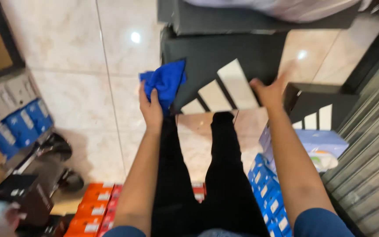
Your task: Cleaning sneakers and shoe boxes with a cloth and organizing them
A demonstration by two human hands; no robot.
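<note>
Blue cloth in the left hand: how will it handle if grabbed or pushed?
The blue cloth is probably floppy: it bunches and folds over the left hand. Likely light for its size, since the fingers pin it with little visible effort. It looks soft, so pushed along the black box it would more likely crumple than slide whole.

— What am I looking down on around the floor (pixel 80 66)?

— I'm seeing glossy cream tiles (pixel 58 39) catching two bright ceiling-light glints. Left of that floor, a shelf (pixel 9 109) is holding blue boxes (pixel 20 127).

— And right of it?

— A grey ribbed shutter (pixel 369 162) is running along the floor's right edge, with blue boxes (pixel 268 197) stacking beside it. Orange boxes (pixel 93 206) are lying on the floor nearest me.
</note>
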